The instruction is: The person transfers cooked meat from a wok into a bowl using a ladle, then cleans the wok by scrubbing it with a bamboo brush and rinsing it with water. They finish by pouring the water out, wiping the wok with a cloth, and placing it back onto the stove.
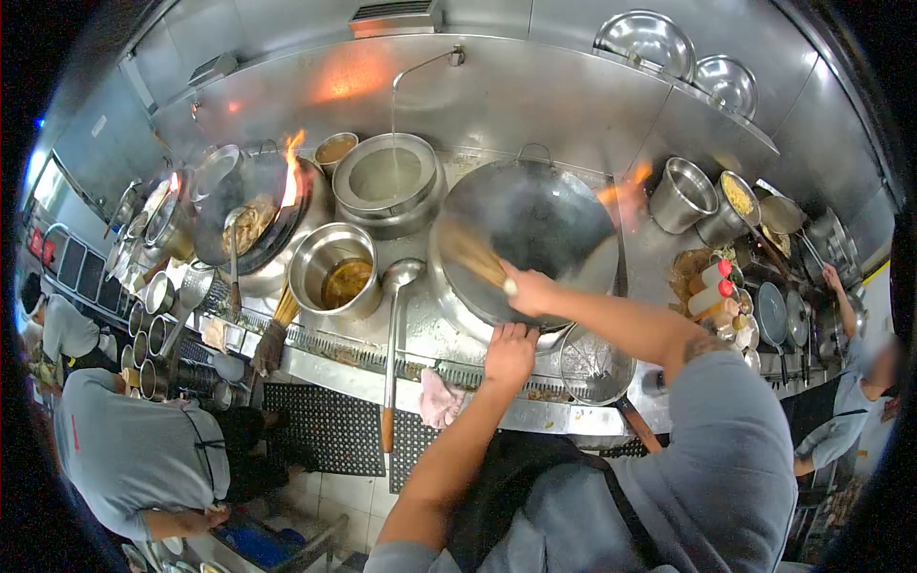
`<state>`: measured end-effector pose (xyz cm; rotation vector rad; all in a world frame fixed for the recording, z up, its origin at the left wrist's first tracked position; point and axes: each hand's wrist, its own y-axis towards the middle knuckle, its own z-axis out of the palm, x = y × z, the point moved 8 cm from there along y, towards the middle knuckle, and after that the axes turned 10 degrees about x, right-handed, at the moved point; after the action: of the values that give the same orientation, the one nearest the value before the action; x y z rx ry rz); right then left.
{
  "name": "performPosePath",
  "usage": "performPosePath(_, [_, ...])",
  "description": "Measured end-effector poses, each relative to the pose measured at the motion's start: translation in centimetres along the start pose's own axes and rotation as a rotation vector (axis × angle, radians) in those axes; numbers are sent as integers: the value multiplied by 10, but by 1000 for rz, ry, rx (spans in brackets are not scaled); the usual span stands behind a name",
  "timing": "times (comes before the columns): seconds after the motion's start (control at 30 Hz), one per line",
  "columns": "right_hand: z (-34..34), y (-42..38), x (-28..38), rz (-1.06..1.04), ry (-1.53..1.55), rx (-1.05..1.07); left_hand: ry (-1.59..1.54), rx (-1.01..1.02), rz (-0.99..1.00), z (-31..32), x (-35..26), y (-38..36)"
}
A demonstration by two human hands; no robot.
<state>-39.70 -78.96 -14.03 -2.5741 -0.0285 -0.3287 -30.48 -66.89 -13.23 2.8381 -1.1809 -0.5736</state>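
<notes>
A large dark wok (535, 229) sits on the burner in front of me, with haze over its far side. My right hand (532, 291) is closed around a bamboo wok brush (485, 263), whose bristles are smeared by motion inside the wok's left part. At the wok's near edge, my left hand (510, 353) has its fingers bent over the rim. Left of the wok lies a long-handled ladle (393, 325). A wire strainer (594, 368) rests at the right front edge, and a pink cloth (441, 399) lies on the front ledge.
Water runs from a tap (425, 65) into a round pot (390, 177). A steel pot of brown liquid (334, 277) stands nearby. Flames (291, 172) rise by another wok (253, 215). Co-workers stand left (138, 449) and right (850, 382). Sauce bottles (709, 291) line the right counter.
</notes>
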Motion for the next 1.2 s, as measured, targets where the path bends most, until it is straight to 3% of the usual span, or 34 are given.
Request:
performPosePath(0.07, [-11,-29,-21,-35,-207,72,34,-29,0,-6,1,3])
performPosePath(0.13, [-29,13,-122,345,-152,-41,34,-19,4,-6,-4,1])
performPosePath(0.23, [-28,14,-118,409,-28,-199,19,11,4,-4,-1,1])
performPosePath(0.3, [-12,-36,-28,124,-113,129,29,-3,4,-4,-2,2])
performPosePath(0.33, [1,-23,-37,-19,-77,115,40,-4,4,-6,-2,2])
performPosePath(0.4, [-4,10,-86,69,-45,182,51,-4,-6,-8,-5,0])
performPosePath(0.47, [-22,57,-189,390,88,-366,30,-4,0,-4,-6,-2])
performPosePath(0.57, [-2,23,-87,176,-167,-2,49,-40,10,-4,-3,1])
performPosePath(0.63, [-36,-37,-12,-67,-40,140,59,-39,10,-6,-2,2])
performPosePath(0.7, [-34,14,-72,-166,-71,233,46,1,-10,-5,-4,0])
performPosePath(0.73, [-44,26,-127,277,150,-26,38,-17,-10,-3,-3,0])
performPosePath(0.77, [-33,42,-125,277,122,-65,48,-23,-10,-3,-3,0])
performPosePath(0.87, [-6,18,-25,109,4,-7,78,-30,-5,-1,-3,-1])
performPosePath(0.9, [3,-3,12,-90,83,48,89,-30,-2,-2,-2,0])
performPosePath(0.97, [-15,14,-16,21,-71,-72,70,-19,-7,1,-3,-2])
performPosePath(1.03, [-14,60,-89,412,312,-234,26,-3,-13,-4,-3,-1])
performPosePath(1.1, [-21,39,-47,258,153,-72,43,-41,0,-2,-3,-5])
performPosePath(1.13, [-4,30,-24,86,-21,15,33,-52,1,-1,-1,-3])
performPosePath(1.17, [6,-13,-2,11,94,217,19,-67,0,-1,-1,-1])
performPosePath(1.2, [13,-27,-7,-92,-41,198,30,-59,-1,-1,-1,2])
